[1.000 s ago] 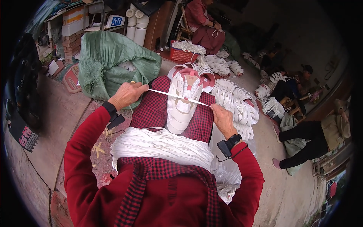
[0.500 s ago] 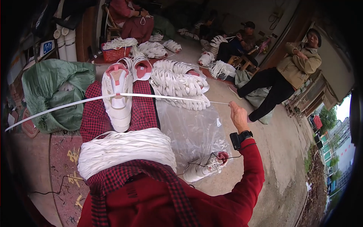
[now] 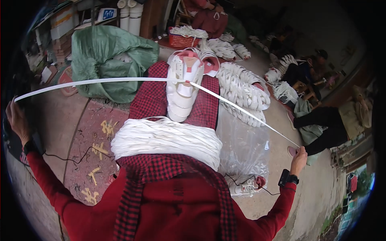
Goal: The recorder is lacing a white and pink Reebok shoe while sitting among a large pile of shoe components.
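Note:
A white sneaker (image 3: 180,105) with a pink lining rests on my checked apron (image 3: 140,94), its toe away from me. One flat white shoelace (image 3: 104,80) passes through the sneaker near the top of its tongue and stretches out to both sides. At the far left, my left hand (image 3: 18,122) is closed in a pinch on one end of it. My right hand (image 3: 298,161) pinches the other end, low on the right. Across my lap lies a thick bundle of white shoelaces (image 3: 165,142).
A green woven sack (image 3: 108,60) stands on the left. Laced white shoes (image 3: 241,88) are piled right of my lap, beside clear plastic sheeting (image 3: 245,140). Behind are a red basket (image 3: 183,40) and seated people. Someone in black trousers (image 3: 321,120) stands at right.
My left hand has come into view, holding the shoelace's left end. My right hand is lower, so the lace now bends at the sneaker. The whole view has swung to the left.

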`<state>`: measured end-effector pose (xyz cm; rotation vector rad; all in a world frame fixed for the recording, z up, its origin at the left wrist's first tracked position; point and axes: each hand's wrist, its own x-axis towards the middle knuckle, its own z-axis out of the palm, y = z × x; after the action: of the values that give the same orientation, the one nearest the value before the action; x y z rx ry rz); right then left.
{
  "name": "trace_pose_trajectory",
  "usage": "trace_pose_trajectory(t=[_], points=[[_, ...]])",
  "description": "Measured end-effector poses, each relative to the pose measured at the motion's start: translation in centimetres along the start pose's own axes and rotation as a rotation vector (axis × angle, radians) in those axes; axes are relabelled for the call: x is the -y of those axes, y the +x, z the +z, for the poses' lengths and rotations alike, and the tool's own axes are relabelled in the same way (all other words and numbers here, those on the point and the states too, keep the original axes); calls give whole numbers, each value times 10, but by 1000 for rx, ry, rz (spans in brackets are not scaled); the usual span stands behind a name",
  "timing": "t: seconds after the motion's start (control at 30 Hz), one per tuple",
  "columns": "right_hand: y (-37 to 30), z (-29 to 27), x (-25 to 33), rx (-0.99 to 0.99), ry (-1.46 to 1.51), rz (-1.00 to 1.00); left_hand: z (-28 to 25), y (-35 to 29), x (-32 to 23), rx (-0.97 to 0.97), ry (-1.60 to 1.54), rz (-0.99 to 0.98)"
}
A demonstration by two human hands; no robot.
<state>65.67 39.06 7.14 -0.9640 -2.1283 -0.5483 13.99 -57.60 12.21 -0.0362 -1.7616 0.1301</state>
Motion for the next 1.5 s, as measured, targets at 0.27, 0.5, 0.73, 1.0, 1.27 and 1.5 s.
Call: trace_pose_trajectory(t=[0.27,0.5,0.73,1.0,1.27,1.5], points=[[36,-21,131,-613,709,243,-47,33,-200,-399,-804,-457],[68,3,358,89,1535,129,-30,31,-411,376,-1744,-368],[54,36,482,541,1869,-12,-31,-12,-523,876,-2043,-497],[36,40,483,631,2000,177,-36,-31,-522,1011,-2203,-633],[45,33,482,685,1987,139,-37,-28,-521,1057,-2204,-606],[50,21,490,465,1573,-48,-35,-32,-523,990,-2173,-593]])
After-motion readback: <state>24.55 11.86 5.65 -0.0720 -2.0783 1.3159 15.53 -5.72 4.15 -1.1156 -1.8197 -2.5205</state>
